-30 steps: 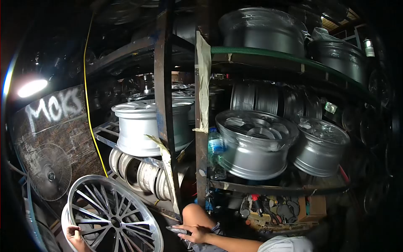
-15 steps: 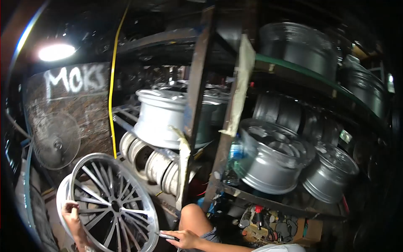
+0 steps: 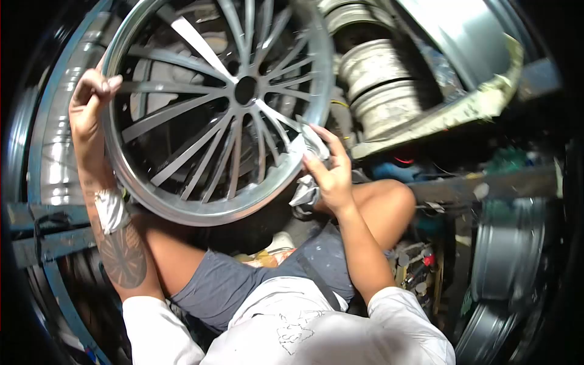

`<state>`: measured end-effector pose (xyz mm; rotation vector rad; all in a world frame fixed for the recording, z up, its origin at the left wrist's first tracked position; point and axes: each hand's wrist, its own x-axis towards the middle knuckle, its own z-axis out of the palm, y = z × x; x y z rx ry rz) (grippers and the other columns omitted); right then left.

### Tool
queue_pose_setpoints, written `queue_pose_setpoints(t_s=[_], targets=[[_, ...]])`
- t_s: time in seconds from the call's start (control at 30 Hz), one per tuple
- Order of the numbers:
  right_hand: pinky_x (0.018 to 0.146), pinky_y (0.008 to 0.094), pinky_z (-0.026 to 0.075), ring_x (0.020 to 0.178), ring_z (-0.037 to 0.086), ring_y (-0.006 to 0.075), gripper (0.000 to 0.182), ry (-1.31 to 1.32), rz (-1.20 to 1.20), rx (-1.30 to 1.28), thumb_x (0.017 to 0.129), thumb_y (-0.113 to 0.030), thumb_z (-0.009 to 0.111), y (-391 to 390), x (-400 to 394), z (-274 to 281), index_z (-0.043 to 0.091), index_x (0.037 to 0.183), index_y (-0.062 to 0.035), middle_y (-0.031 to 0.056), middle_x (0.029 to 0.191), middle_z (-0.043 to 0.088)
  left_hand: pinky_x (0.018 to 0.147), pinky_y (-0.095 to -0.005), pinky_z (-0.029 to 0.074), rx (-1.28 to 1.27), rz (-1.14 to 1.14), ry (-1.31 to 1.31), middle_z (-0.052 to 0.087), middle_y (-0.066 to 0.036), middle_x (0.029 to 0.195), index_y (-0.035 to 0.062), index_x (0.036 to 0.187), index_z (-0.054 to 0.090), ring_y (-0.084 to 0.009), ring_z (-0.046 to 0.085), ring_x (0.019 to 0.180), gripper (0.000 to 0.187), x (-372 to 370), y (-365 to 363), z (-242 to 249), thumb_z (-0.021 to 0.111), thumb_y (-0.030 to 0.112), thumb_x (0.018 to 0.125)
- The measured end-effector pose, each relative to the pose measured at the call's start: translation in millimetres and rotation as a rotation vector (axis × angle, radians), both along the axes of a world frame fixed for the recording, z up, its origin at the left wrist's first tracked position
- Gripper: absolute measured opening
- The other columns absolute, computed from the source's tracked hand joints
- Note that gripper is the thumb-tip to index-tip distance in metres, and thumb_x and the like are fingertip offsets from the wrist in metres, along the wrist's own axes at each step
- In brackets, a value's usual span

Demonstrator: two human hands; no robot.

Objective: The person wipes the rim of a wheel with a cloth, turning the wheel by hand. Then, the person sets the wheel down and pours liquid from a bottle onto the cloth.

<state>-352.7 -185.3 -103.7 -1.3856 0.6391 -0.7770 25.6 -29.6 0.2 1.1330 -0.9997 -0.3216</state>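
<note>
Wheel: a multi-spoke alloy rim (image 3: 216, 103) stands upright in the upper left of the frame, above the person's knees.
Left hand: the left hand (image 3: 90, 100) is clamped on the rim's left edge, fingers curled over it.
Right hand: the right hand (image 3: 328, 170) presses a grey cloth (image 3: 306, 188) against the rim's lower right edge, fingers closed on it.
Behind: stacked bare rims (image 3: 380, 79) at upper right.

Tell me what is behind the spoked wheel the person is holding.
Through the spokes of the wheel mostly dark space shows. Beyond its upper right edge lie stacked pale rims. The left hand grips its rim; the right hand presses a rag there. The rest is hidden.
</note>
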Motion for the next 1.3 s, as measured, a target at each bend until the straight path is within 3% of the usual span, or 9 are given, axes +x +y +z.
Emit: queue_pose_setpoints(t_s=[0.13,0.2,0.33,0.43,0.47,0.73,0.9,1.07,1.3], targets=[[0.09,0.0267,0.049,0.098,0.064,0.0124,0.05,0.431,0.098,-0.189,0.094,-0.013,0.069,15,-19,-31,0.058,0.143,-0.0072,0.0125,0.111,0.071,0.082,-0.0234,0.049,-0.06,-0.106,0.138,0.068,-0.004,0.107,0.0116,0.087,0.054,-0.0104,0.063,0.093,0.02,-13,-1,6,0.06,-0.002,0.099],[0.081,0.0377,0.055,0.085,0.072,0.0264,0.05,0.777,0.292,-0.11,0.091,-0.02,0.071,21,-24,-14,0.061,0.14,-0.0163,0.0194,0.096,0.072,0.079,-0.0236,0.054,-0.059,-0.182,0.188,0.069,-0.005,0.103,0.0104,0.089,0.055,-0.0119,0.067,0.091,0.017,-1,3,-1,0.059,-0.002,0.1],[0.082,0.0525,0.054,0.091,0.07,0.0438,0.041,0.831,0.167,-0.5,0.089,-0.02,0.07,6,-22,-50,0.066,0.13,-0.0142,0.0235,0.101,0.073,0.077,-0.0254,0.056,0.014,-0.145,0.212,0.067,-0.006,0.096,0.01,0.092,0.055,-0.0132,0.068,0.088,0.013,8,4,-3,0.057,0.002,0.101],[0.084,0.0504,0.055,0.093,0.07,0.043,0.042,0.921,0.262,-0.474,0.089,-0.02,0.07,6,-12,-48,0.067,0.131,-0.0158,0.0242,0.099,0.073,0.075,-0.0266,0.058,0.045,-0.098,0.205,0.066,-0.007,0.094,0.0104,0.093,0.054,-0.0138,0.069,0.088,0.012,3,10,-1,0.057,0.004,0.102],[0.084,0.0502,0.055,0.093,0.071,0.0431,0.039,0.899,0.271,-0.467,0.089,-0.02,0.07,10,-7,-45,0.069,0.128,-0.0164,0.0243,0.096,0.074,0.081,-0.0278,0.058,0.03,-0.314,0.252,0.065,-0.006,0.1,0.0058,0.098,0.063,-0.0146,0.069,0.093,0.012,11,14,-4,0.053,0.006,0.104],[0.079,0.0547,0.057,0.082,0.073,0.0426,0.031,1.119,0.425,-0.665,0.088,-0.02,0.064,23,26,-54,0.072,0.118,-0.0131,0.0226,0.084,0.074,0.097,-0.0293,0.054,0.049,0.082,-0.225,0.058,0.0,0.12,-0.0079,0.112,0.073,-0.0144,0.065,0.109,0.035,25,24,-19,0.045,0.012,0.109],[0.074,0.0574,0.057,0.079,0.072,0.0447,0.022,1.155,0.393,-0.661,0.09,-0.019,0.06,19,39,-52,0.069,0.107,-0.0086,0.0236,0.083,0.073,0.1,-0.0301,0.054,0.066,0.077,-0.133,0.068,-0.005,0.114,-0.0046,0.112,0.071,-0.0157,0.068,0.108,0.03,22,26,-22,0.047,0.013,0.108],[0.091,0.0519,0.056,0.1,0.072,0.0415,0.039,1.238,0.524,-0.532,0.088,-0.021,0.059,9,43,-47,0.073,0.125,-0.0171,0.0235,0.104,0.074,0.093,-0.0276,0.052,-0.026,-0.048,0.11,0.073,-0.009,0.104,0.0043,0.113,0.071,-0.0141,0.069,0.096,0.021,23,20,-22,0.058,0.004,0.097],[0.093,0.0514,0.056,0.103,0.072,0.0415,0.039,1.319,0.592,-0.486,0.087,-0.025,0.065,-1,59,-35,0.073,0.124,-0.0151,0.025,0.105,0.074,0.095,-0.0258,0.046,-0.094,0.056,0.174,0.069,-0.008,0.111,-0.0015,0.111,0.069,-0.0148,0.064,0.105,0.033,0,4,-10,0.062,-0.007,0.08]])
